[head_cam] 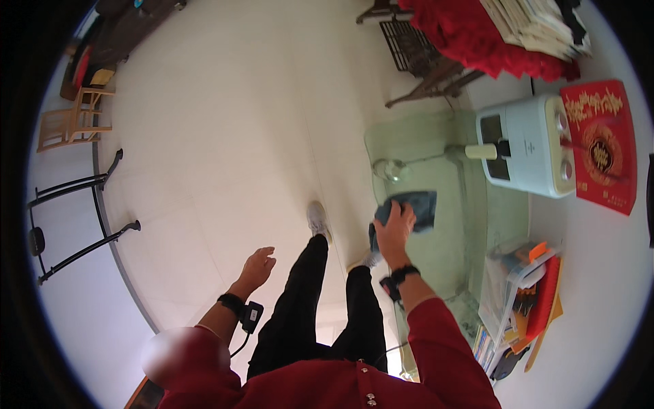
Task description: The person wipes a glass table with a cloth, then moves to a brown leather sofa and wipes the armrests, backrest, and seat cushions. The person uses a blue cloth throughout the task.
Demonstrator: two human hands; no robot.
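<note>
My right hand (396, 227) grips a dark grey cloth (425, 209) over the near edge of a green-tinted glass tabletop (434, 266). Part of the cloth is bunched under the fingers, and a flatter end spreads to the right. Beyond it on the glass is a clear glass vessel (391, 170). My left hand (258, 268) hangs over the floor beside my left leg, its fingers loosely bent and holding nothing. Each wrist wears a black band with a small device.
A white air fryer (526, 145) stands at the right, beside a red printed box (600, 148). Nearer are a clear plastic bin (503, 286) and a red brush (543, 301). At left are a black metal frame (76, 191) and a wooden chair (76, 120). Red cloth (460, 36) hangs at top right.
</note>
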